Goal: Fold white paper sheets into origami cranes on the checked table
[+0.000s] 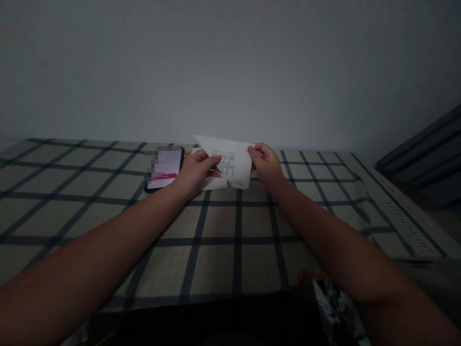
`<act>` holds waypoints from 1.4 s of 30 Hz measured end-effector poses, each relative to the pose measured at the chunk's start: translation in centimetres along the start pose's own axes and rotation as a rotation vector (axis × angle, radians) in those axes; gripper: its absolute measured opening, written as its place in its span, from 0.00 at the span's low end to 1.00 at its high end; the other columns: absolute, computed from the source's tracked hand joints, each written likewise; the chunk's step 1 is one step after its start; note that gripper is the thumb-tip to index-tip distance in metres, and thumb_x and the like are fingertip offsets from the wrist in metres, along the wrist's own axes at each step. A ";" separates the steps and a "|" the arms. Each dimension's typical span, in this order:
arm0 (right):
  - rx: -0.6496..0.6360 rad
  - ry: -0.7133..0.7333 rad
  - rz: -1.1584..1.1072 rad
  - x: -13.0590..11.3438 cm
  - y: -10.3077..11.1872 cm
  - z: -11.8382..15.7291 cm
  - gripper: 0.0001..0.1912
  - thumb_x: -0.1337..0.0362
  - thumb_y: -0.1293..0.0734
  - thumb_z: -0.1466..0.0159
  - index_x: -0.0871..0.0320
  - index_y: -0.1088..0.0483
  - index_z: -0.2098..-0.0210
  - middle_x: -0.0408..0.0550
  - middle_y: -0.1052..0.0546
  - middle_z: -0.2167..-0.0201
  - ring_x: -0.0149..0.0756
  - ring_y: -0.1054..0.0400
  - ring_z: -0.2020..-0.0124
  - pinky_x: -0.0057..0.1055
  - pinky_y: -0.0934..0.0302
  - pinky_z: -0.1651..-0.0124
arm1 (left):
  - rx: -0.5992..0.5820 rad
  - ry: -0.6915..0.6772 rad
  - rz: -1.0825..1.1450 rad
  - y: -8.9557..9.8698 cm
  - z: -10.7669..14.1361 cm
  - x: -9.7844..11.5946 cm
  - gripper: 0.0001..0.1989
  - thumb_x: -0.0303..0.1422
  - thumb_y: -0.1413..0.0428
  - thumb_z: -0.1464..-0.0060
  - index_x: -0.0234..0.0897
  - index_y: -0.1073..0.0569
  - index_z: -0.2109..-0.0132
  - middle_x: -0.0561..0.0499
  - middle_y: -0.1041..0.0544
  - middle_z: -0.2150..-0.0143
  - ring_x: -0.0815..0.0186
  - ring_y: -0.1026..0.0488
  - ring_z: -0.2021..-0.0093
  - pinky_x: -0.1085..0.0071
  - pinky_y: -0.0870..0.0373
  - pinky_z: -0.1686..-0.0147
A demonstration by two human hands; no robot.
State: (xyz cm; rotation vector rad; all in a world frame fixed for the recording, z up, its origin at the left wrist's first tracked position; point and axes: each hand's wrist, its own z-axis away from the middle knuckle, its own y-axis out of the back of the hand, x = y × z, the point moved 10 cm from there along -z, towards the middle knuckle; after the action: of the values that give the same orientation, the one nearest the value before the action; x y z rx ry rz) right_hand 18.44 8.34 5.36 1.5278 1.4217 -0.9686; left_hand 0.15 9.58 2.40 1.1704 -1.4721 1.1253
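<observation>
A white sheet of paper (239, 166) with a dark printed drawing and small text is raised above the checked cloth. My right hand (267, 166) pinches its right edge, thumb in front and fingers partly behind. At the left, my left hand (197, 173) grips the paper with the thumb lying across the drawing; some of its fingers are hidden. Another pale flap or sheet shows below the left hand, and I cannot tell whether it is the same piece. Close to the left hand's outer side lies a phone (165, 168) with a lit, partly blurred screen.
A cloth (219, 221) with dark blue checks covers the flat surface, which meets a plain grey wall (230, 72). Something orange (187, 154) peeks out beside the phone. Dark ridged material (425, 154) stands at the right. A shiny patterned packet (338, 307) lies near my right forearm.
</observation>
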 end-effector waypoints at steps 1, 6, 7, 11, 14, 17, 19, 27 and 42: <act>-0.003 0.002 0.002 0.0 0.0 0.0 0.17 0.47 0.35 0.37 0.53 0.39 0.67 0.38 0.34 0.78 0.27 0.38 0.77 0.25 0.40 0.75 | 0.011 -0.016 -0.018 0.2 -0.1 0.0 0.17 0.36 0.37 0.53 0.35 0.25 0.55 0.47 0.21 0.63 0.68 0.26 0.71 0.72 0.27 0.73; -0.036 -0.006 0.016 -0.1 -0.4 0.2 0.14 0.49 0.35 0.36 0.53 0.35 0.61 0.40 0.29 0.74 0.29 0.35 0.74 0.26 0.39 0.72 | 0.226 -0.323 -0.327 3.2 -0.7 2.6 0.44 0.36 0.35 0.54 0.46 0.44 0.32 0.38 0.34 0.36 0.55 0.26 0.49 0.61 0.24 0.58; -0.043 -0.006 0.018 -0.2 -0.5 0.3 0.15 0.49 0.34 0.37 0.53 0.35 0.61 0.40 0.29 0.74 0.29 0.35 0.74 0.26 0.39 0.72 | 0.267 -0.405 -0.412 3.6 -0.5 3.5 0.47 0.36 0.34 0.55 0.49 0.47 0.31 0.37 0.39 0.33 0.52 0.28 0.45 0.58 0.26 0.54; -0.039 0.009 0.048 -1.0 -0.8 0.7 0.15 0.49 0.35 0.37 0.53 0.34 0.60 0.42 0.28 0.71 0.31 0.32 0.71 0.28 0.37 0.70 | 0.297 -0.634 -0.724 2.9 1.4 6.8 0.40 0.36 0.33 0.56 0.47 0.37 0.36 0.40 0.44 0.30 0.45 0.42 0.34 0.49 0.38 0.41; -0.042 0.086 0.052 -2.0 -0.8 1.0 0.14 0.51 0.35 0.36 0.53 0.33 0.58 0.45 0.25 0.67 0.33 0.30 0.66 0.29 0.34 0.65 | 0.272 -0.727 -0.856 1.3 3.0 8.3 0.27 0.36 0.34 0.54 0.44 0.27 0.45 0.42 0.39 0.33 0.48 0.41 0.35 0.50 0.45 0.36; -0.047 0.206 0.082 -3.2 -0.8 1.4 0.10 0.55 0.35 0.35 0.53 0.31 0.58 0.47 0.25 0.62 0.35 0.29 0.61 0.31 0.33 0.58 | 0.199 -0.741 -0.944 -0.2 3.7 8.5 0.17 0.38 0.36 0.49 0.44 0.23 0.51 0.45 0.28 0.41 0.50 0.36 0.39 0.49 0.47 0.37; -0.026 0.289 0.163 -4.1 -0.5 1.8 0.08 0.58 0.36 0.35 0.54 0.31 0.60 0.47 0.24 0.61 0.36 0.29 0.59 0.34 0.33 0.55 | 0.164 -0.732 -0.952 -0.6 3.8 8.3 0.14 0.41 0.38 0.47 0.44 0.22 0.54 0.47 0.23 0.49 0.52 0.32 0.44 0.51 0.47 0.38; -0.215 0.618 0.419 -7.9 -2.4 4.1 0.08 0.64 0.38 0.33 0.51 0.27 0.60 0.49 0.21 0.56 0.41 0.28 0.51 0.43 0.39 0.43 | -0.083 -0.543 -0.774 -1.3 2.6 6.5 0.23 0.46 0.54 0.35 0.38 0.18 0.63 0.47 0.20 0.64 0.60 0.25 0.61 0.63 0.33 0.56; -0.171 0.804 0.631 -7.6 -2.2 4.1 0.03 0.67 0.39 0.41 0.54 0.35 0.69 0.49 0.24 0.53 0.43 0.33 0.49 0.44 0.44 0.44 | 0.227 -0.488 -0.509 3.4 0.1 4.8 0.20 0.29 0.40 0.49 0.37 0.23 0.47 0.46 0.22 0.49 0.58 0.26 0.48 0.57 0.32 0.42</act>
State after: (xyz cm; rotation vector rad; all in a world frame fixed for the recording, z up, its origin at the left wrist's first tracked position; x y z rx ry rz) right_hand 15.75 1.77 10.74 2.1497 1.3138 0.1808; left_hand -3.82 9.19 6.72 1.9502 -1.2913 0.6881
